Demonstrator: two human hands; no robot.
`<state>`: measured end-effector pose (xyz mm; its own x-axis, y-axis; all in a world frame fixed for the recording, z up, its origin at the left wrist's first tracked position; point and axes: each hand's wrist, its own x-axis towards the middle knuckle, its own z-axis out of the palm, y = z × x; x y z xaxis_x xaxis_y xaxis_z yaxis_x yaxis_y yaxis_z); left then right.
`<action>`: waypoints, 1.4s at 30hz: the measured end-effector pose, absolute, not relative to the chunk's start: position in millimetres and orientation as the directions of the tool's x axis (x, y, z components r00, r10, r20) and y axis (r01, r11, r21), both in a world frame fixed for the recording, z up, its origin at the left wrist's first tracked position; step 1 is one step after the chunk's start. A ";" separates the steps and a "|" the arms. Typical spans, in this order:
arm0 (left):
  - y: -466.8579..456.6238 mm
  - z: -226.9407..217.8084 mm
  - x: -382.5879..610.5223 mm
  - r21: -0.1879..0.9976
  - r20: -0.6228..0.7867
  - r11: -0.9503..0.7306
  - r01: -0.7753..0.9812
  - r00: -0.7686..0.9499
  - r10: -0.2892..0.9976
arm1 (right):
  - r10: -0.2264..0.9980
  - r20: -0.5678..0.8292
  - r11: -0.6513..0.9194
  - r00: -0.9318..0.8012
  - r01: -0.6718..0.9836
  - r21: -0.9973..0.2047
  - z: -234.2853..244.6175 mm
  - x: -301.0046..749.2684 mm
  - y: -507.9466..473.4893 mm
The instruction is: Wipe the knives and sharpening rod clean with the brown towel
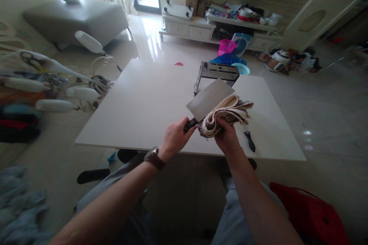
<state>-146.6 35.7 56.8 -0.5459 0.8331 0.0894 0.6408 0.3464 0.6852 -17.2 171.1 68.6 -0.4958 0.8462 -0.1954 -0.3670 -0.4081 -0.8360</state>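
Note:
My left hand point(176, 136) is closed around the black handle of a cleaver point(209, 98), its broad blade tilted up and to the right above the table. In my right hand point(227, 136) is a folded cloth point(222, 116), cream and brown with frayed edges, gripped at its lower side. The cloth lies against or just over the lower right edge of the blade; whether it touches is hard to tell. A knife block point(218, 69), metallic with slots on top, stands behind the blade. To the right of my right hand rests a black-handled tool point(250, 141), perhaps a peeler.
The white table point(138, 111) spans the space before me, with a small red piece point(178, 64) near its far edge. Beyond it are a pink basket point(226, 47) and a light-blue basket point(240, 69). A white lamp fixture point(86, 92) stands left; a red bag point(312, 214) lies lower right.

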 end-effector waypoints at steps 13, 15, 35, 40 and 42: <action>43.8 44.5 -134.6 0.867 -0.047 0.196 0.457 -0.316 0.948 | 0.910 -0.286 -0.386 -0.301 -0.357 -0.851 51.9 -24.7 171.1; 44.4 42.2 -137.7 0.914 -0.178 0.250 0.321 -0.237 0.955 | 0.916 -0.252 -0.357 -0.312 -0.351 -0.866 54.8 -23.3 170.2; 43.2 45.4 -132.7 0.805 -0.071 0.231 0.546 -0.297 0.952 | 0.918 -0.256 -0.348 -0.304 -0.303 -0.887 51.6 -31.3 158.6; 42.0 48.6 -134.5 0.809 -0.108 0.248 0.533 -0.281 0.954 | 0.929 -0.241 -0.331 -0.281 -0.343 -0.879 58.3 -24.3 168.2; 40.1 48.3 -136.2 0.811 -0.136 0.271 0.519 -0.283 0.949 | 0.936 -0.222 -0.313 -0.273 -0.355 -0.881 60.0 -21.1 173.0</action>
<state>-136.2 40.1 48.3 -0.2834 0.9494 -0.1357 0.5193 0.2709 0.8105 -21.1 173.0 60.0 -0.2734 0.9358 -0.2225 -0.3554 -0.3132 -0.8807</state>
